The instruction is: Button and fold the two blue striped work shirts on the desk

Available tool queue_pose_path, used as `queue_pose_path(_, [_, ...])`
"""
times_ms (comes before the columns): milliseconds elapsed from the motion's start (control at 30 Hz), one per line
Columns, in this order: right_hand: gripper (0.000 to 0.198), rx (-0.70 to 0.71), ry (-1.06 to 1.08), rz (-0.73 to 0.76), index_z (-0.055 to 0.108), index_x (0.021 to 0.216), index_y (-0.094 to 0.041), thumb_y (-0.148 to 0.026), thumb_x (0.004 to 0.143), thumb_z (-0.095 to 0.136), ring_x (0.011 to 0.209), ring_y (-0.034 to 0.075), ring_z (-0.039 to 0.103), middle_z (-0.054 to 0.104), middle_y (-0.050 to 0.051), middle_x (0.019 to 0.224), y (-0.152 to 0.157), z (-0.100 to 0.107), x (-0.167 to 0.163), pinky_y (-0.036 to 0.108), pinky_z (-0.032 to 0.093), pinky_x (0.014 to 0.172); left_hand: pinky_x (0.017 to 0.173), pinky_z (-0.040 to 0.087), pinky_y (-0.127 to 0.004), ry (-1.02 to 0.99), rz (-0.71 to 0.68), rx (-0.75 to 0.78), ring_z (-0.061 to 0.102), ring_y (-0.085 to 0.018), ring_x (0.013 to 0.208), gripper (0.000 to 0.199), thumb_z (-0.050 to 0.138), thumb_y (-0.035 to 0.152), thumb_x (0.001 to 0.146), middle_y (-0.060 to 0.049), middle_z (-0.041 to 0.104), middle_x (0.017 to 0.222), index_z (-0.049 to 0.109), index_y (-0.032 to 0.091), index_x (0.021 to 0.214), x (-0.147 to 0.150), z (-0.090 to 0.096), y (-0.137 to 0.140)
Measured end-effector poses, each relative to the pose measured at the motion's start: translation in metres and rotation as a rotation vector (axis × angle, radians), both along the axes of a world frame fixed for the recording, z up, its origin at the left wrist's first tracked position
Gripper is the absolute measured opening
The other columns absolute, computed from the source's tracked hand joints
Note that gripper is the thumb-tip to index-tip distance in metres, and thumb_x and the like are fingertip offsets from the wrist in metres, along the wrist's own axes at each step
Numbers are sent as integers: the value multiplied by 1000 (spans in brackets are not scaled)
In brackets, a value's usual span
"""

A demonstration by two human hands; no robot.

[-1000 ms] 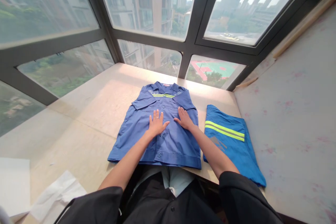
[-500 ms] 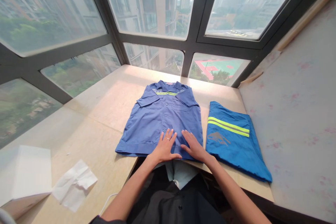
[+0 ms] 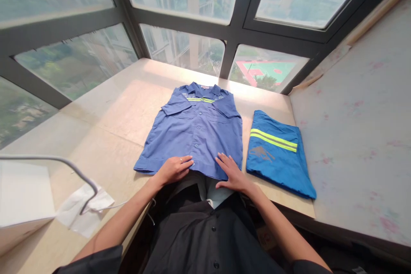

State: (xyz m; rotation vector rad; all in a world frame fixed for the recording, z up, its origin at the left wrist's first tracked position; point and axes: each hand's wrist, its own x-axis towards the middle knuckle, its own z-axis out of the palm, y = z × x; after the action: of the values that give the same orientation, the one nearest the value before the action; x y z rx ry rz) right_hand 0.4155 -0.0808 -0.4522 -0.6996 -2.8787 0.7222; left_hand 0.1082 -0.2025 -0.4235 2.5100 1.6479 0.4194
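Note:
A blue short-sleeved work shirt (image 3: 201, 137) lies spread on the tabletop, buttoned front up, collar away from me, sleeves folded inward over the chest. Yellow reflective stripes cross its chest. At the middle of its bottom hem, my left hand (image 3: 175, 169) rests turned sideways, fingers close together, slightly bent and pointing right; no cloth shows pinched in them. My right hand (image 3: 233, 174) lies open over the hem's right part, fingers stretched onto the cloth and thumb apart. A brighter blue folded garment (image 3: 278, 154) with yellow stripes and a grey print lies to the right of the shirt.
The pale wooden tabletop (image 3: 112, 115) runs up to framed windows (image 3: 183, 49). At the left are a white box (image 3: 25, 197), a crumpled tissue (image 3: 80, 218) and a grey cable (image 3: 67, 160). A flowered wall (image 3: 356, 137) bounds the right side.
My left hand has moved left and turned from spread fingers on the shirt to closer fingers along the hem. My right hand remains near the hem. The camera has tilted down.

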Motion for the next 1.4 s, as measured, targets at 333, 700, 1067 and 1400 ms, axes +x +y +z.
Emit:
queue_pose_path(333, [34, -35, 312, -196, 70, 122, -27, -25, 95, 50, 106, 23, 70, 74, 6, 114, -5, 23, 7, 41, 56, 96, 77, 56, -29, -87, 201, 8, 72, -18, 83, 29, 45, 27, 97, -8, 76, 96, 69, 23, 114, 5, 34, 10])
queue_pose_path(700, [23, -13, 582, -408, 79, 98, -26, -38, 91, 60, 87, 25, 75, 79, 6, 95, 11, 81, 10, 38, 60, 82, 66, 48, -27, 95, 363, -9, 70, -20, 77, 26, 44, 26, 98, -9, 74, 89, 69, 19, 102, -12, 51, 5])
queue_pose_path(1067, [23, -111, 625, -484, 80, 87, -23, -42, 79, 70, 76, 23, 74, 79, 3, 82, 41, 120, 10, 33, 60, 73, 80, 52, -30, 26, 664, -100, 69, -23, 97, 33, 40, 27, 94, -7, 74, 108, 69, 24, 110, -45, 87, -15])
queue_pose_path(1400, [36, -146, 565, -484, 81, 86, -21, -53, 72, 76, 71, 25, 73, 78, 5, 78, 67, 160, 27, 34, 59, 65, 70, 48, -30, 11, 812, -46, 69, -24, 89, 32, 37, 23, 91, -7, 75, 98, 68, 23, 99, -48, 148, -37])
